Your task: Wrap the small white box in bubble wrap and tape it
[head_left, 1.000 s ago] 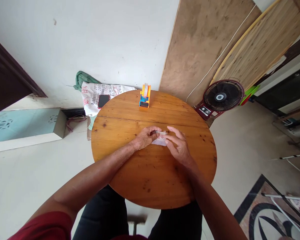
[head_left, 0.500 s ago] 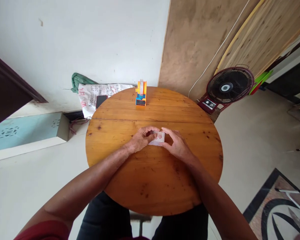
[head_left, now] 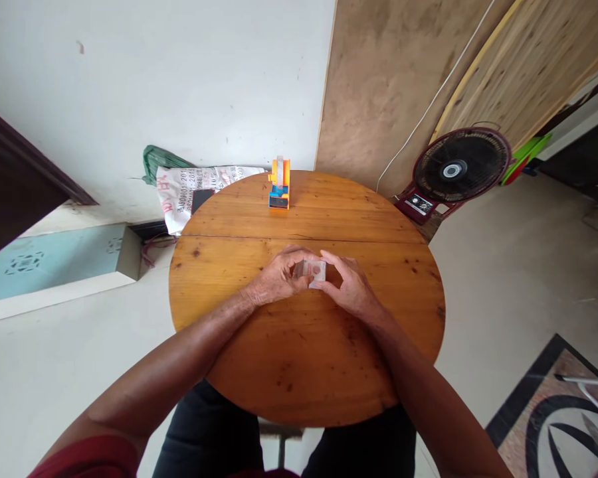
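Note:
A small pale, folded packet point(head_left: 315, 272) is held between both hands just above the middle of the round wooden table point(head_left: 303, 358). My left hand point(head_left: 278, 277) pinches its left side with curled fingers. My right hand point(head_left: 347, 287) grips its right side with thumb and fingertips. What the packet is made of is too small to tell. An orange and blue tape dispenser point(head_left: 280, 188) stands at the table's far edge, well beyond both hands.
A dark phone point(head_left: 202, 198) lies on a printed white sack point(head_left: 189, 189) beyond the table's far left edge, with a green bag point(head_left: 157, 159) behind it. A dark red floor fan point(head_left: 453, 174) stands at the right. Wooden boards point(head_left: 408, 73) lean on the wall.
Both hands have closed in on the packet, which looks smaller and more folded than before. The camera view has shifted slightly.

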{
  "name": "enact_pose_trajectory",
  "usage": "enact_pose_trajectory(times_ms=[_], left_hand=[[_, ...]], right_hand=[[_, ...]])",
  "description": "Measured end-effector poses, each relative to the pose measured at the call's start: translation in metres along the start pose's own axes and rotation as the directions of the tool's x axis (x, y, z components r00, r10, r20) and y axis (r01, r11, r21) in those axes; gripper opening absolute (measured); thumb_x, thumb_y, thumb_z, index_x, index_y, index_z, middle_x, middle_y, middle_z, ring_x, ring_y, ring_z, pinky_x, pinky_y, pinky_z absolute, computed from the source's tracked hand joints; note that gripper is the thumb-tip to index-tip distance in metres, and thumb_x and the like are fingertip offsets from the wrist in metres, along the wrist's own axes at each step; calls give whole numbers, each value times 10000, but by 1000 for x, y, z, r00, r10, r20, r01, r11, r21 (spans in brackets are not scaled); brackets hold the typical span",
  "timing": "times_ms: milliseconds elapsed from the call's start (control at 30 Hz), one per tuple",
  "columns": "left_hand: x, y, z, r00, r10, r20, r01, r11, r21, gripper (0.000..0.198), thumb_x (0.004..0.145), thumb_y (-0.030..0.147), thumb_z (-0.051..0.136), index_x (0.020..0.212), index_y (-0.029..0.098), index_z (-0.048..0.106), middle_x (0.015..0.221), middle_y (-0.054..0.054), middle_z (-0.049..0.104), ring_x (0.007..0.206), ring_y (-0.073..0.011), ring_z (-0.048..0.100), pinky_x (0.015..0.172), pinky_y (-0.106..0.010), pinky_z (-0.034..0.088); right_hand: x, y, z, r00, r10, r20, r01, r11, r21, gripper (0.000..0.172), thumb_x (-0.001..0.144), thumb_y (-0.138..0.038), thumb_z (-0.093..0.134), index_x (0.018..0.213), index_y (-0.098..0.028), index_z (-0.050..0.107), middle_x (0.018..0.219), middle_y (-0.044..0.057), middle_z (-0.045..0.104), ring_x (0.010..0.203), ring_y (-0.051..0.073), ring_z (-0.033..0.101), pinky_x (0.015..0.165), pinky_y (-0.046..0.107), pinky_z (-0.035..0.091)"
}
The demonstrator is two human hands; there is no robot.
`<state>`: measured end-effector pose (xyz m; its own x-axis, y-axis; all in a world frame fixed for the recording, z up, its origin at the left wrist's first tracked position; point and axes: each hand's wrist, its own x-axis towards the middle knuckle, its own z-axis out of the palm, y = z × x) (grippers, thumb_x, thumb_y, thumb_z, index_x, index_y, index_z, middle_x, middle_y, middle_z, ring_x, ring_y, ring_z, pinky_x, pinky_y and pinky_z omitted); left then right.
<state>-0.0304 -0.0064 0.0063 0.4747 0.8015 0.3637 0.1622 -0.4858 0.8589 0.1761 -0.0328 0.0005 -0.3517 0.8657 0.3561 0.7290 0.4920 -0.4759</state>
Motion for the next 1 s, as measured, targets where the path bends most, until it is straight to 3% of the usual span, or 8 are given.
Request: enact_pose_trajectory(times_ms=[233,467,700,1000], left_hand=[[0,-5,3,999,35,34,-35,999,19,127,853,276,651,914,169,683,947,-77,678,889,-174,594,833,-307,480],[-1,-6,2,999,-36,-37,37,999,24,178,892,294,591,892,152,699,901,-69,694,811,-148,623,765,-256,477],[-1,-7,1,981,-190,-46,186,979,-87,242,901,338,550,911,137,684,790,-31,689,684,-121,599,654,-217,468],[-2,-3,-2,997,9,-78,-2,996,89,208,919,289,526,890,166,691,915,-74,710,833,-170,643,783,-285,489]], right_hand=[[0,1,2,999,-34,-15,34,999,-12,592,815,-329,697,1370,-242,509,1192,101,694,1095,277,638,968,448,472],[0,1,3,996,-83,-18,82,996,-18,582,829,-286,663,1381,-219,492,1224,113,683,1108,276,633,969,449,469],[1,1,4,998,-68,1,68,997,-26,599,818,-290,656,1388,-240,481,1241,103,679,1123,283,631,982,465,465],[2,2,4,999,-44,28,44,999,-4,632,815,-294,644,1416,-244,455,1250,107,669,1144,283,618,991,466,461]])
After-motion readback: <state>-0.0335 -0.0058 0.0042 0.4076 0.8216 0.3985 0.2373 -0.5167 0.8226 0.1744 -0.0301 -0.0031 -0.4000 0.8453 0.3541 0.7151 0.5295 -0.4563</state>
